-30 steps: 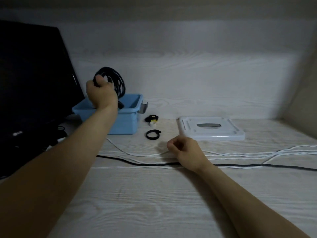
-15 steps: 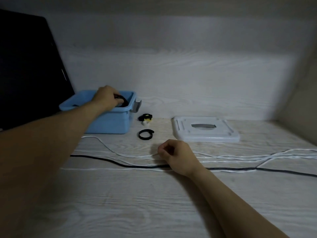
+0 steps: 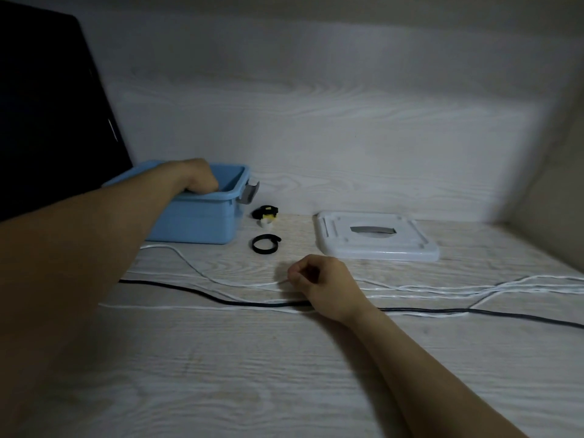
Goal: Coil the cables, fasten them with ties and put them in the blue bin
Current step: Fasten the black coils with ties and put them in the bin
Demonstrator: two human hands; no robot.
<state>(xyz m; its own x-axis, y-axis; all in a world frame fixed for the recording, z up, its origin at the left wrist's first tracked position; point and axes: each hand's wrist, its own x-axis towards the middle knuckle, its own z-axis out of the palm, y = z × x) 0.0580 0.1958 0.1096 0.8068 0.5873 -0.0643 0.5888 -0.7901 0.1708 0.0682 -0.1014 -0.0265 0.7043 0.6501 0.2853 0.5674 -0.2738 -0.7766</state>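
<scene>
- Long black cable is seen stretched loose across the pale wood-grain tabletop, running from left of centre out to the right edge of the frame.
- Thin white cables are laid beside it in several strands, crossing it toward the right side.
- Light blue plastic bin is placed at the left, just above centre, with a grey latch on its right end.
- The left hand is dipped over the bin's near rim into the box; its fingers are hidden inside, so whether anything is held cannot be told.
- The right hand is rested at centre frame on top of the black cable, fingers curled in, with a white strand reaching its fingertips; a grip on that strand cannot be confirmed.
- A black looped tie is seen lying flat just right of the bin.
- A second black tie with a small yellow and white piece is found behind it, nearer the wall.
- A white plastic lid with a grey handle recess is laid flat to the right of centre.
- A dark monitor is stood at the upper left.
</scene>
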